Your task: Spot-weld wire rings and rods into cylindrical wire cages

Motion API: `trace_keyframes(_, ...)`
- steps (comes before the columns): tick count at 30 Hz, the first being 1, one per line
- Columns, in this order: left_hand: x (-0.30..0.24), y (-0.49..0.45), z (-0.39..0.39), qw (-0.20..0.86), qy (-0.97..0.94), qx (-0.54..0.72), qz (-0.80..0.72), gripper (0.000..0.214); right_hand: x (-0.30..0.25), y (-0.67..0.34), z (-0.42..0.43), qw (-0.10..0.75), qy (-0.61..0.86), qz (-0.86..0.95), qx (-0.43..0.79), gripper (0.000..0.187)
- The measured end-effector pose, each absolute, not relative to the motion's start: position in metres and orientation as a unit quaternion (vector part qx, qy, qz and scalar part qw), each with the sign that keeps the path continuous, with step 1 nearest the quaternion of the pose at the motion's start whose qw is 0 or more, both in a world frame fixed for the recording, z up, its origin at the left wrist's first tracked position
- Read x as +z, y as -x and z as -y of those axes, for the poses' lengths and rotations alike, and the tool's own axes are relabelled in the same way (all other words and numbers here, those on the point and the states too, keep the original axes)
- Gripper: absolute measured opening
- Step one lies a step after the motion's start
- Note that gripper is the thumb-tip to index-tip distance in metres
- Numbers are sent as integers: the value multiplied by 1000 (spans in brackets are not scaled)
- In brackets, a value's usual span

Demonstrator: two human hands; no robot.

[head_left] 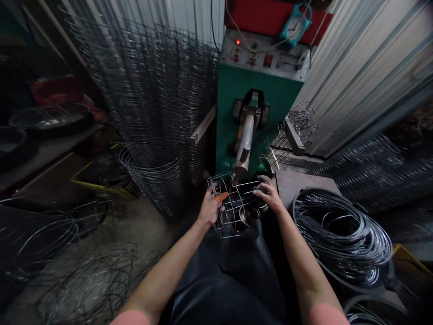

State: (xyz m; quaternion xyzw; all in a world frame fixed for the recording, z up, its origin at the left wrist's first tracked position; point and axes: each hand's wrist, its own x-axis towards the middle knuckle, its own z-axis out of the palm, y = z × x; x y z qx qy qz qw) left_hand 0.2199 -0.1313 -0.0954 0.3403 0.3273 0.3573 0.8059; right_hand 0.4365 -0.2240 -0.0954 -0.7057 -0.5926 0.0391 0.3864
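Note:
Both my hands grip a wire cage frame [233,212], a rounded basket of welded steel rods. My left hand [210,208] holds its near left side, and an orange cover or tape [221,197] shows on one finger. My right hand [268,193] curls over the rods on the right side. The metal electrode arm [245,144] of a green spot welding machine [257,104] comes down to the top of the cage, its tip among the rods. A dark apron [226,280] lies over my lap below the cage.
Tall stacks of wire rings [152,113] stand left of the machine. Coiled steel wire [338,230] lies to my right. Loose wire [88,284] covers the floor at left. Wire baskets [287,135] sit right of the machine, beside a corrugated metal wall [365,63].

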Motion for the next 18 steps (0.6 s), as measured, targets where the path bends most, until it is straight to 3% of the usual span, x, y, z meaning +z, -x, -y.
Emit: trace_keyframes(18, -96, -222, 112, 795, -308, 394, -342, 74, -84, -431, 185, 365, 665, 647, 80, 32)
